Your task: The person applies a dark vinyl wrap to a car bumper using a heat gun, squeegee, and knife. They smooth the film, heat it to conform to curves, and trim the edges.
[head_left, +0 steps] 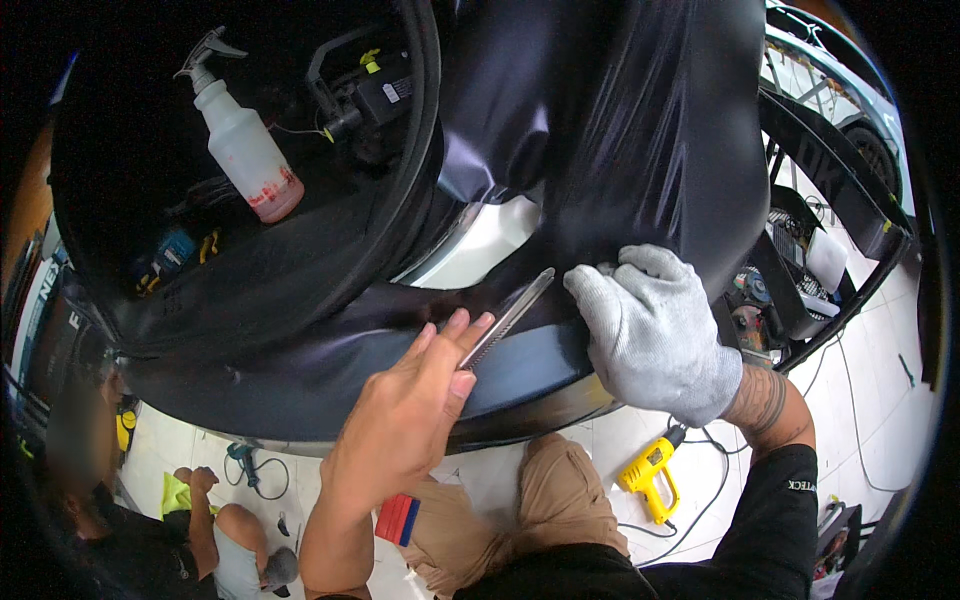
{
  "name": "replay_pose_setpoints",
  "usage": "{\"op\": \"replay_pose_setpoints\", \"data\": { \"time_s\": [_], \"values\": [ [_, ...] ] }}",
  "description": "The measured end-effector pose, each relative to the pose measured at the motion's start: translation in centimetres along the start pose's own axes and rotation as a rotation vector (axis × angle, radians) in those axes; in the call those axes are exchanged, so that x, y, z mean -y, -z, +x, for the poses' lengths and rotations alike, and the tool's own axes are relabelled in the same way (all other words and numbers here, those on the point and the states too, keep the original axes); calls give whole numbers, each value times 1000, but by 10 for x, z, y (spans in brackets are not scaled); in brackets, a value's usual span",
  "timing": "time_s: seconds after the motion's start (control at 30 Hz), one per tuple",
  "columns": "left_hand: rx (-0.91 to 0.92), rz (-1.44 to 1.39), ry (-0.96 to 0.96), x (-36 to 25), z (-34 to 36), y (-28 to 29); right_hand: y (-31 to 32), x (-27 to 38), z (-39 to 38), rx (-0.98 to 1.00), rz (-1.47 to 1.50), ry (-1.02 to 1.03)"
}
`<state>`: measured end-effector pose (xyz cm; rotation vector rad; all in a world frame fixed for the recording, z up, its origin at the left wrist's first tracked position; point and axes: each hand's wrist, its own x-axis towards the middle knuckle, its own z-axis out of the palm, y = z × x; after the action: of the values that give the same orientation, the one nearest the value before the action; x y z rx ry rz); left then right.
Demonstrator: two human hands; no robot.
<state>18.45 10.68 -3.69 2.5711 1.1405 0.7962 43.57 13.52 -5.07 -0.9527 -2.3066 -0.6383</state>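
Observation:
My bare left hand (405, 400) is wrapped round a slim metal snap-off knife (508, 318), its tip pointing up and to the right, close to the right hand. A grey-white knit glove covers my right hand (655, 335). Its fingers are curled and pinched on the dark satin film (640, 140), though the fingertips are partly hidden. Folds run up the film from that hand. The film drapes over a car's rear body, and a white painted patch (495, 240) shows through a gap to the left of the hands.
In the black-lined trunk opening lie a spray bottle (250, 150) and a black lamp-like device (370, 105). A yellow heat gun (650, 478) with its cord lies on the tiled floor. A red-blue squeegee (398, 518) is by my leg. Another person (130, 530) is at lower left; a black bumper (835, 160) stands right.

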Motion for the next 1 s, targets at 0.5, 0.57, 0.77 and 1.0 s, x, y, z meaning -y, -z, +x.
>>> {"op": "replay_pose_setpoints", "data": {
  "time_s": [0.5,0.57,0.77,1.0],
  "values": [
    [-524,-232,285,-30,-24,-47,2,1,-3,-53,7,-12],
    [-572,-296,172,-32,-11,-56,0,1,-4,-66,-32,19],
    [-404,-97,41,-36,21,-44,1,11,2,59,-128,35],
    [-256,44,189,-43,35,-42,-2,16,7,149,-50,-69]
  ]
}}
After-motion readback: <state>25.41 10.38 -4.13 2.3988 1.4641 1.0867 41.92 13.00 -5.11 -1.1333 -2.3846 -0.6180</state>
